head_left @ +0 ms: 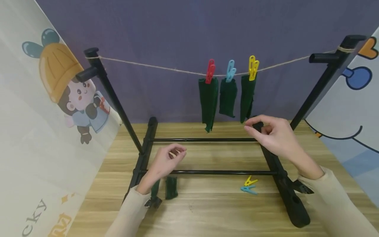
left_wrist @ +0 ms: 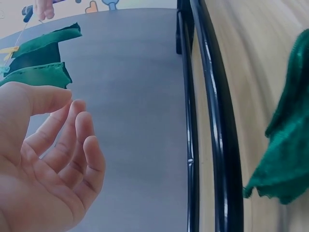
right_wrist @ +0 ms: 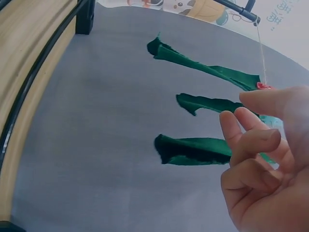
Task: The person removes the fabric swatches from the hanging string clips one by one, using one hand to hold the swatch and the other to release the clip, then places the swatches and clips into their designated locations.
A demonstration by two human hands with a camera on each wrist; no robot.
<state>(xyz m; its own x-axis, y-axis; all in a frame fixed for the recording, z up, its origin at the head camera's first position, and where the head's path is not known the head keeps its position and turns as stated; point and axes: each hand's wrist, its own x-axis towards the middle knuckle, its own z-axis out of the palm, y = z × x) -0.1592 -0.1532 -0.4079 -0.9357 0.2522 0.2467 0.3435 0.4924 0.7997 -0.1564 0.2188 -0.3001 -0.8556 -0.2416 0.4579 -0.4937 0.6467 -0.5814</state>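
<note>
Three green cloth pieces hang from a twine line [head_left: 142, 64], pinned by a red clothespin [head_left: 210, 71], a light blue clothespin [head_left: 230, 71] and a yellow clothespin [head_left: 253, 68]. My right hand [head_left: 273, 133] is just below and right of the rightmost hanging cloth [head_left: 247, 95], loosely curled with nothing in it. Lower at the left, my left hand [head_left: 168, 159] hovers over the rack's front bar, fingers relaxed and holding nothing. Under its wrist lie two more green cloths [head_left: 171, 187], one partly hidden by the wrist. The left wrist view also shows the empty left palm [left_wrist: 58, 164].
A black rack frame [head_left: 207, 140] stands on the wood-grain table [head_left: 207, 210], with upright posts on both sides. Another yellow clothespin [head_left: 250, 181] and another blue clothespin [head_left: 248, 189] lie near its right foot. A grey-blue backdrop [head_left: 177, 33] rises behind.
</note>
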